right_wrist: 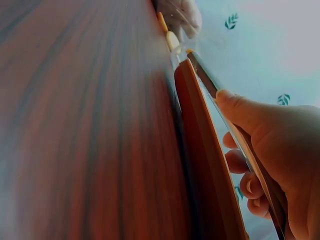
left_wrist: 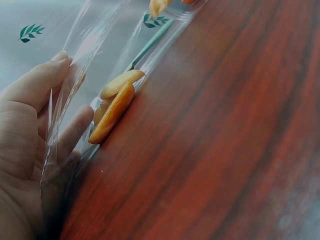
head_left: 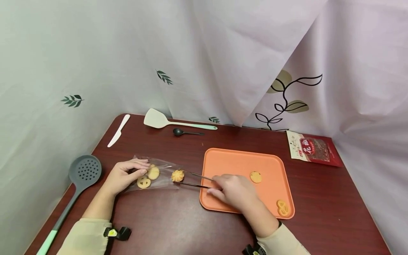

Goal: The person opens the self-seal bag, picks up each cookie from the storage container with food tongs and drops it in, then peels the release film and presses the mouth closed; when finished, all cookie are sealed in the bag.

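My left hand (head_left: 122,175) holds the closed end of a clear plastic bag (head_left: 159,174) lying on the dark red table; two biscuits (head_left: 148,177) lie inside near my fingers. In the left wrist view the bag film (left_wrist: 75,75) passes between thumb and fingers, with the biscuits (left_wrist: 114,107) on edge against the table. My right hand (head_left: 234,191) grips metal tongs (head_left: 194,180) that pinch a flower-shaped biscuit (head_left: 177,175) at the bag's mouth. The right wrist view shows my fingers (right_wrist: 260,125) curled round the tongs (right_wrist: 220,100) above the orange tray edge (right_wrist: 200,150).
The orange tray (head_left: 236,163) holds two biscuits (head_left: 255,176) (head_left: 282,207). A grey slotted ladle (head_left: 83,171) lies at left, a white knife (head_left: 118,130), white spatula (head_left: 159,119) and black spoon (head_left: 183,132) at the back, a red snack packet (head_left: 313,148) at right.
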The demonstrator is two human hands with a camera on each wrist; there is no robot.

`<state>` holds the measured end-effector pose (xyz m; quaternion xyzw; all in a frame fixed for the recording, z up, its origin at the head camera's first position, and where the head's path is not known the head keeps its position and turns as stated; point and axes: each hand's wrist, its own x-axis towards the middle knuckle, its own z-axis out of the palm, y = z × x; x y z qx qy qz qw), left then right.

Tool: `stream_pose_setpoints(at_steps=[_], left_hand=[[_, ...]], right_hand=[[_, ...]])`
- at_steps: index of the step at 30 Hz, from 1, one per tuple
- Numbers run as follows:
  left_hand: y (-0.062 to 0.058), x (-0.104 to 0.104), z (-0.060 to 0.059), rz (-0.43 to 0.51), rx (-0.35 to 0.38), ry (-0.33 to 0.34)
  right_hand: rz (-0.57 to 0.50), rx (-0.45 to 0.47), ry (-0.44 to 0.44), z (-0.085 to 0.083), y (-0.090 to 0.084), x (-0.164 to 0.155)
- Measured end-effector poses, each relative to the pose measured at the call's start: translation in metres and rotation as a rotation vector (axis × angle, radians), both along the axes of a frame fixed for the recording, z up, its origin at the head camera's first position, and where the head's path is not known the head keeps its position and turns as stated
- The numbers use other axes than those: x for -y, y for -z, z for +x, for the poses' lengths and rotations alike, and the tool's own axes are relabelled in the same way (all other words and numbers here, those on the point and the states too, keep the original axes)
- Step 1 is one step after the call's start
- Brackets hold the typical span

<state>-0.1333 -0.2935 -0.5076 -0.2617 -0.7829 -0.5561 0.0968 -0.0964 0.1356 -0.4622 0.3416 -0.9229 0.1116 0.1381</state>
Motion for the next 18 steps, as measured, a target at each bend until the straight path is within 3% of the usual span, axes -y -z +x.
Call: stream_pose_setpoints(at_steps=[18], left_hand=[[-0.001,-0.002,0.001,0.005,0.003,-0.002]], right_hand=[[0.031,-0.062,-0.04,0.003,0.001,0.042]])
